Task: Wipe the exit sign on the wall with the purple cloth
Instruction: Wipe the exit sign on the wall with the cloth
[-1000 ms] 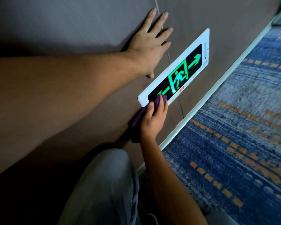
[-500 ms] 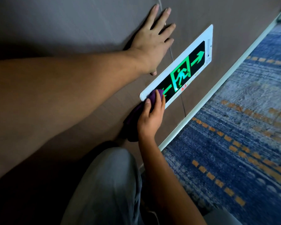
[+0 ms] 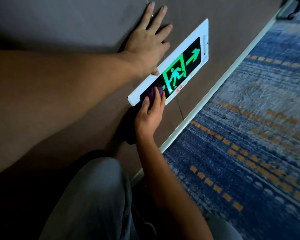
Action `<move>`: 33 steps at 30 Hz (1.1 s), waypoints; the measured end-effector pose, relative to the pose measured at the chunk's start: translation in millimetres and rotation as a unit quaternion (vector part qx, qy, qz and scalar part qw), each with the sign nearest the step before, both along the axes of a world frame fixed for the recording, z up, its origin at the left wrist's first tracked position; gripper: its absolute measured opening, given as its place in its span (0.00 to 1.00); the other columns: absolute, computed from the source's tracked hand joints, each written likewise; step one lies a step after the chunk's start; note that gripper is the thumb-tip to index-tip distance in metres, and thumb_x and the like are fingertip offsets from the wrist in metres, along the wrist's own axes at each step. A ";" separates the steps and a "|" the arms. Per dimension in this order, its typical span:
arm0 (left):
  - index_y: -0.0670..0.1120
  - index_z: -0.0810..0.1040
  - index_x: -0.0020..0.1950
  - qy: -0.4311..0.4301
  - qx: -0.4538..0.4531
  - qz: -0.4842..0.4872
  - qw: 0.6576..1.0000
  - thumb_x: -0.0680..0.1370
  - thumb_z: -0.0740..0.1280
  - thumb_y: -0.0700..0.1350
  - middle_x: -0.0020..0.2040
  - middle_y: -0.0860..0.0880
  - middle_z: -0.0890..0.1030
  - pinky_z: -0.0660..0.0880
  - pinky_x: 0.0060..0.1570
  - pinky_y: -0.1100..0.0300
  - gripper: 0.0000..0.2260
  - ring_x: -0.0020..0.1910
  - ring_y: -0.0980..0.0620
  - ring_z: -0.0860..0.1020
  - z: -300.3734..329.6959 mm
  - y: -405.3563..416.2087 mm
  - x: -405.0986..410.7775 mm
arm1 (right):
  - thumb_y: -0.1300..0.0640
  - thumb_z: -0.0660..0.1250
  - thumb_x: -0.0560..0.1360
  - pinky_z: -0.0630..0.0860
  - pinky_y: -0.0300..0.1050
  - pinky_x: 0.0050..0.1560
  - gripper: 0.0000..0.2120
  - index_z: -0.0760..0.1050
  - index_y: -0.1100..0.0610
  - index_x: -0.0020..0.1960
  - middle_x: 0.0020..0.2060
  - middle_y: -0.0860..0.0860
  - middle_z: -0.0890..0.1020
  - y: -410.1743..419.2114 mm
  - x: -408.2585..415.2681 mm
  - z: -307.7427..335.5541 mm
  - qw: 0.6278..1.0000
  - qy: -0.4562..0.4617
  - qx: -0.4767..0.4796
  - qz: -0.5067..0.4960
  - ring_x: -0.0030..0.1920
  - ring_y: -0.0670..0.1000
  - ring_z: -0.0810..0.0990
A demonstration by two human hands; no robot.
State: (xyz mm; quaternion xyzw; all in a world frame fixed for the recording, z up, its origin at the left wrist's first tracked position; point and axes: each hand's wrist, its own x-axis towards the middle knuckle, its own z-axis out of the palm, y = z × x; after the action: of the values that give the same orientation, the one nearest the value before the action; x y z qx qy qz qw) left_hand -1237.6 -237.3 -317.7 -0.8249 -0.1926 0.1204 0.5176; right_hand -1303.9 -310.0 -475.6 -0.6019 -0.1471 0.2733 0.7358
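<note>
Fingers (image 3: 155, 99) of the right hand (image 3: 150, 116) lie nearly straight and close together on the purple cloth (image 3: 155, 94), pressing its upper end flat against the near end of the exit sign (image 3: 185, 66); the thumb lies along the cloth's near side, so the hold is a flat press and not a closed fist. Fingers (image 3: 160, 16) of the left hand (image 3: 148, 42) are spread wide and empty, palm flat on the wall (image 3: 68, 23) just above the sign, with the thumb tip touching the sign's upper white border.

That brown-grey wall fills the upper left of the head view, with a pale baseboard (image 3: 223, 80) running along its foot. A blue carpet (image 3: 249, 153) with rows of orange dashes covers the floor to the right. Grey trousers (image 3: 93, 196) over a bent knee show at the bottom.

Mounted low on the wall, the sign is a white-framed rectangle with a dark face, a lit green running figure at its middle and a green arrow toward its far end. The cloth's lower part hangs in shadow below the sign's near corner, beside the right wrist.
</note>
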 end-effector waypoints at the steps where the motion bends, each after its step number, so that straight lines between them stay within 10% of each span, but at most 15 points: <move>1: 0.50 0.72 0.74 -0.002 -0.005 -0.002 1.000 0.71 0.66 0.72 0.83 0.44 0.60 0.44 0.79 0.33 0.38 0.83 0.34 0.46 -1.5 2.5 2.1 | 0.59 0.64 0.84 0.62 0.45 0.76 0.21 0.72 0.54 0.76 0.81 0.54 0.66 7.4 10.9 -1.2 1.000 -0.003 0.000 -0.008 0.80 0.55 0.65; 22: 0.50 0.78 0.68 -0.014 -0.055 -0.002 0.998 0.73 0.66 0.71 0.82 0.44 0.60 0.46 0.80 0.34 0.32 0.82 0.32 0.49 -15.1 13.2 30.1 | 0.58 0.60 0.85 0.65 0.57 0.79 0.27 0.60 0.52 0.83 0.84 0.53 0.57 23.5 68.7 -42.4 0.996 0.001 -0.051 0.074 0.83 0.55 0.59; 33: 0.54 0.62 0.81 0.097 -0.020 0.030 0.995 0.73 0.62 0.73 0.85 0.43 0.49 0.47 0.79 0.33 0.41 0.82 0.30 0.45 -11.5 12.5 35.2 | 0.54 0.60 0.85 0.62 0.51 0.77 0.28 0.58 0.51 0.83 0.85 0.52 0.56 46.5 116.5 -51.4 0.994 0.054 -0.074 0.066 0.83 0.55 0.58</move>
State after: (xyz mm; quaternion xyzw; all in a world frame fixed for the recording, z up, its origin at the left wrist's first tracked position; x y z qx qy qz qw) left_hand -1202.4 -224.9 -329.2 -0.8136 -0.1636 0.2188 0.5132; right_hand -1187.4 -263.5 -527.0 -0.6279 -0.1264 0.3631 0.6767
